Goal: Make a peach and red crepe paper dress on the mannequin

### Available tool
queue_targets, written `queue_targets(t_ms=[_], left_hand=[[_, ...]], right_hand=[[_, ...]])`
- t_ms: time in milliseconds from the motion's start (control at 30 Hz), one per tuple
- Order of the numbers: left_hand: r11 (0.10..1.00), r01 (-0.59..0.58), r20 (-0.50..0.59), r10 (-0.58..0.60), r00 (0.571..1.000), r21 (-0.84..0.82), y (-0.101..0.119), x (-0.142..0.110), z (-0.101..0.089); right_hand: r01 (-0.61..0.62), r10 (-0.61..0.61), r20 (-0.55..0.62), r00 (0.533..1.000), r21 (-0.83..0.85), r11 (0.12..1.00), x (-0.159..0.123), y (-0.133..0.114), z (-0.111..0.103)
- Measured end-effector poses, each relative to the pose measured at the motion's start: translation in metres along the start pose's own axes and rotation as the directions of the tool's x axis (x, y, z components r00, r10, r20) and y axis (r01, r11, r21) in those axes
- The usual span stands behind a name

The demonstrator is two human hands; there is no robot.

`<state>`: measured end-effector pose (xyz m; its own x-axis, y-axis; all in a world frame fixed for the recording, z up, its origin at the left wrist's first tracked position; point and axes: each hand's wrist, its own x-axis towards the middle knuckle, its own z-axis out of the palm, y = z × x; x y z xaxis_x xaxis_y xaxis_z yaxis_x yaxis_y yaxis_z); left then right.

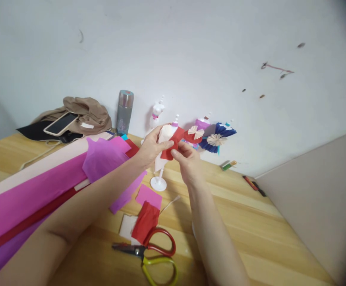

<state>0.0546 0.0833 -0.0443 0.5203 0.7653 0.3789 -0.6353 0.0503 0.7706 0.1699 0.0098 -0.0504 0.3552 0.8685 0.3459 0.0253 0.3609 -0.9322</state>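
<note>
A small white mannequin (158, 184) stands on its round base in front of me, its torso wrapped in pale pink paper (161, 153) and red paper (177, 137). My left hand (155, 145) is closed around the left side of the torso, the thumb pressing the papers against it. On the other side, my right hand (187, 159) pinches the lower edge of the red paper between thumb and fingers. Some of the fingertips are hidden behind the figure. Scissors (143, 251) with one red and one yellow handle lie below, beside red and pale paper scraps (145, 222).
Long sheets of pink, red and purple paper (38, 174) cover the left side of the table. A grey flask (125, 113), a phone (61, 123) on a brown cloth (92, 113), and other mannequins, one in blue paper (216, 139), stand or lie by the wall.
</note>
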Motion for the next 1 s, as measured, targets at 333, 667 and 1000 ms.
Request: queue_targets(t_ms=[333,667,1000], left_hand=[[1.0,-0.015,0.024,0.016,1.0,-0.02,-0.001,-0.003,0.006],[1.0,-0.011,0.083,0.01,0.997,0.006,0.0,-0.004,0.004],[0.91,0.029,0.25,-0.144,0.957,0.415,0.03,-0.003,0.001]], right_hand=[[0.055,-0.057,-0.045,0.997,-0.045,0.997,-0.002,0.0,0.009],[0.099,-0.1,-0.023,0.995,-0.049,0.994,0.001,0.006,-0.001],[0.0,-0.005,0.026,1.0,0.178,0.984,0.008,0.001,-0.039]])
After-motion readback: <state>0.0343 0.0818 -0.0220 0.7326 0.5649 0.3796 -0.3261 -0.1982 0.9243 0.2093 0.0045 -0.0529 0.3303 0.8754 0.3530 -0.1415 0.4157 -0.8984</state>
